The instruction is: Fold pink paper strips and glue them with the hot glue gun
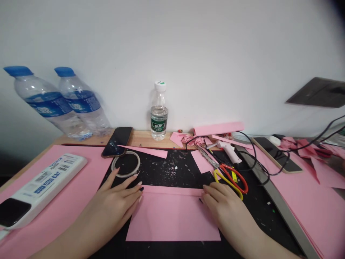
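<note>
A sheet of pink paper lies before me on the black mat, its far edge turned over in a narrow folded strip. My left hand rests at the sheet's upper left, fingers stretched out and spread, reaching towards a clear tape ring. At the upper right corner, my right hand has its fingers curled together on the folded edge; its thumb is mostly hidden. Just beyond that hand lie scissors with red and yellow handles.
A hot glue gun with a black cord, paper scraps and a phone lie on the right. A water bottle stands at the wall. On the left are another phone, a white power strip-like box and two large bottles.
</note>
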Demonstrator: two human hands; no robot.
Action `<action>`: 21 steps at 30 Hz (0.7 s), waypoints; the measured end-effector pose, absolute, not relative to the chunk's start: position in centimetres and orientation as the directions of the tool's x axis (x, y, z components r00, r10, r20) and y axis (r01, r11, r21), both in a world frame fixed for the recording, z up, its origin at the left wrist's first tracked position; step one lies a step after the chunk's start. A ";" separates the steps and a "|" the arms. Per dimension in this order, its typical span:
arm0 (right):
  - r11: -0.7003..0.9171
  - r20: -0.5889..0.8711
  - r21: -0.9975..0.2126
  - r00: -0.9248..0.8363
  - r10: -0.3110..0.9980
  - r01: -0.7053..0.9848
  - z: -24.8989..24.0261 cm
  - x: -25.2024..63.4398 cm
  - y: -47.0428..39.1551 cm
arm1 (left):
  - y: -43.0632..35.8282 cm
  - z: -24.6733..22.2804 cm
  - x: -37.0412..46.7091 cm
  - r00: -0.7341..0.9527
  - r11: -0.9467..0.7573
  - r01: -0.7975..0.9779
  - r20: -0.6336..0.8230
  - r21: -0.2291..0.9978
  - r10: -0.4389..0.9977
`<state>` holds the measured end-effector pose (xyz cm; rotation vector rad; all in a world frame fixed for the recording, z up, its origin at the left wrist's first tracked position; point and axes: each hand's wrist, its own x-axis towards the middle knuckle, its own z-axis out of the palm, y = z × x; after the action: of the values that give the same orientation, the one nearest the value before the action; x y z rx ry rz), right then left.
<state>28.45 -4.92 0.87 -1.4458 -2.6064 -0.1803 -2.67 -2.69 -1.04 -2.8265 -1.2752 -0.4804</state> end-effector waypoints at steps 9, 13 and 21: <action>0.204 -0.193 -0.463 -0.323 0.927 0.863 2.3 28.9 -0.6 | 0.9 0.6 -1.4 0.633 -0.642 0.732 0.121 0.229 0.764; 0.165 -0.265 -0.566 -0.368 0.891 0.808 2.0 29.3 0.0 | 1.5 1.1 -0.9 0.590 -0.583 0.755 0.077 0.301 0.804; 0.126 -0.228 -0.624 -0.334 0.915 0.771 1.7 29.8 0.2 | 1.5 1.1 -0.9 0.613 -0.604 0.734 0.080 0.312 0.786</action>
<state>29.79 0.24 1.69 -1.6713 -2.1883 0.9997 -0.88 1.53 1.14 -3.0403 -1.4609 -0.3584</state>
